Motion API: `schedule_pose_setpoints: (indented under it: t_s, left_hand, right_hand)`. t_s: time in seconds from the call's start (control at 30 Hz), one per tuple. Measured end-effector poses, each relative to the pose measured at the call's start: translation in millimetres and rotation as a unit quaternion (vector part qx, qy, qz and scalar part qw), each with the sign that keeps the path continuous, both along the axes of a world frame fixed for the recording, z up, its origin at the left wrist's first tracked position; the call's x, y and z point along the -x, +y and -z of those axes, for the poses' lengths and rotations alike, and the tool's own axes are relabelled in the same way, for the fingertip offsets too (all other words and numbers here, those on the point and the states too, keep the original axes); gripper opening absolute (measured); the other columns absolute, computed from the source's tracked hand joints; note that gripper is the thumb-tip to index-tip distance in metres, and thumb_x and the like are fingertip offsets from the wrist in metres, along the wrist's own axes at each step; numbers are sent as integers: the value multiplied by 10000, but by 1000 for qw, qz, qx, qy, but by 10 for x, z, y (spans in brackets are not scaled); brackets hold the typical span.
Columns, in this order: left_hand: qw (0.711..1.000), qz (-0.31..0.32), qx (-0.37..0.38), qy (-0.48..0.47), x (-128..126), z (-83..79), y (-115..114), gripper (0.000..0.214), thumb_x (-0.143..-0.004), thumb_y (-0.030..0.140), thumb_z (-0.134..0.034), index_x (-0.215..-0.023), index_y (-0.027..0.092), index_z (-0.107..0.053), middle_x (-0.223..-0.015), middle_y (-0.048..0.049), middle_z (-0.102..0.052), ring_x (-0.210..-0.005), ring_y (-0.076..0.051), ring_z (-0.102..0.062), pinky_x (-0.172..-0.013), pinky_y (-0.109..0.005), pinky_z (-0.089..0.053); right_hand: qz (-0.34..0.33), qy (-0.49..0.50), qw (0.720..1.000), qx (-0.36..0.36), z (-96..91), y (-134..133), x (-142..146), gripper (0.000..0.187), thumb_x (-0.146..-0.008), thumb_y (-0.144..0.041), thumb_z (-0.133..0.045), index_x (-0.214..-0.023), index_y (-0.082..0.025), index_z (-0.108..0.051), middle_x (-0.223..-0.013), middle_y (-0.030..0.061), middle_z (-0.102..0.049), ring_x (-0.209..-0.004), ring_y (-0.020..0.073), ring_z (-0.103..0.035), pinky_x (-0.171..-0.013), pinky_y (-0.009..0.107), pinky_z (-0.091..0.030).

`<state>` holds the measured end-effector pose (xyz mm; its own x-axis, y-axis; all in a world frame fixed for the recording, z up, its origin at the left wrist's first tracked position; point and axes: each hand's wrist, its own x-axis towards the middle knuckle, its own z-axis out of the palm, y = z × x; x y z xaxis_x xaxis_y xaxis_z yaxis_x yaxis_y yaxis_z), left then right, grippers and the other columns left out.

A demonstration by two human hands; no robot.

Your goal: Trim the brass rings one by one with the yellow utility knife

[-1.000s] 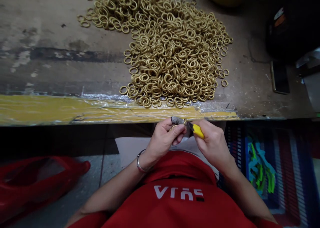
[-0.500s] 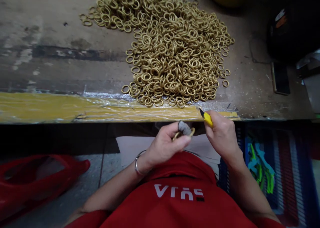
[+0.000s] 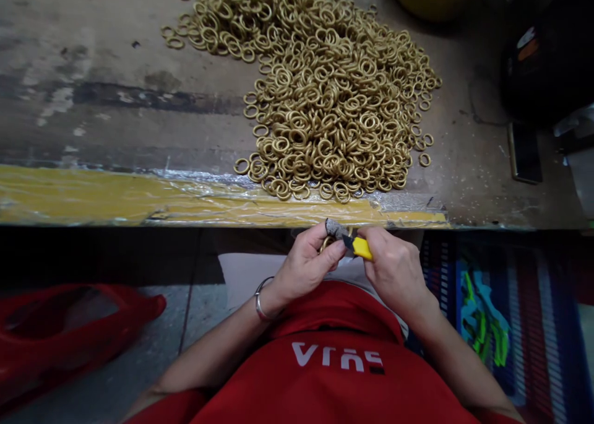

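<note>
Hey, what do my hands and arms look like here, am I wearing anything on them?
Both forearms are bare, no sleeves showing. The left hand has a thin silver bangle at the wrist and a grey cover on one fingertip. The right hand wears nothing.

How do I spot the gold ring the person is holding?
Find the heap of gold rings on the table; drop below its taped edge. The ring is pinched in the left hand under a grey finger cap, the yellow knife in the right hand at it. It alone is off the table.
</note>
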<state>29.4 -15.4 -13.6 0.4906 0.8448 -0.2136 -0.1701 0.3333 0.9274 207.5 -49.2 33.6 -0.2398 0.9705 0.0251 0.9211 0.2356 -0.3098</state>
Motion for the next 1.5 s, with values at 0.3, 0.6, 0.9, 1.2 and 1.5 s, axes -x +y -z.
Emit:
schedule_pose_setpoints:
  t_s: [0.3, 0.6, 0.9, 1.2, 1.5]
  left_hand:
    - [985, 128, -94, -66, 42, -302, -28, 273, -924, 379, -668, -781, 156, -600, -691, -3, -564, -603, -96, -476, -577, -220, -423]
    - [959, -6, 205, -194, 38, -66, 115, 308, -850, 388, -696, -758, 167, -502, -609, 40, -484, -450, -48, -364, -377, -143, -221]
    - [945, -17, 224, -239, 60, -73, 244, 265, -696, 355, -694, -739, 97, -649, -677, -67, -652, -444, -79, -477, -348, -165, -285]
    - [979, -31, 179, -89, 41, -148, 208, 347, -813, 441, -775, -921, 151, -618, -646, 5, -666, -409, -57, -503, -336, -120, -257]
    - [978, -3, 183, -98, 11, -123, 124, 380, -753, 444, -840, -811, 126, -640, -688, -10, -652, -472, -43, -498, -368, -125, -295]
  right_hand:
    - [120, -40, 990, -57, 16, 420, -256, 202, -913, -126, -492, -1037, -158, -648, -881, 96, -699, -785, 233, -644, -690, 311, -430]
    - [65, -32, 993, -90, 143, 937, -188, 332, -834, -39, -550, -1104, -175, -686, -1055, 93, -630, -870, 212, -612, -695, 299, -449]
    - [19, 197, 974, -107, -42, 819, -228, 71, -929, -178, -593, -916, -188, -662, -893, 39, -632, -826, 177, -603, -757, 305, -466]
    - [-81, 332, 936, 84, -164, 482, -163, 126, -970, -209, -585, -882, -185, -672, -837, 22, -629, -793, 154, -592, -715, 286, -460]
    - [-56, 172, 984, -1, -53, 259, -79, 238, -913, -91, -503, -1091, -160, -644, -968, 76, -648, -859, 190, -628, -752, 301, -497]
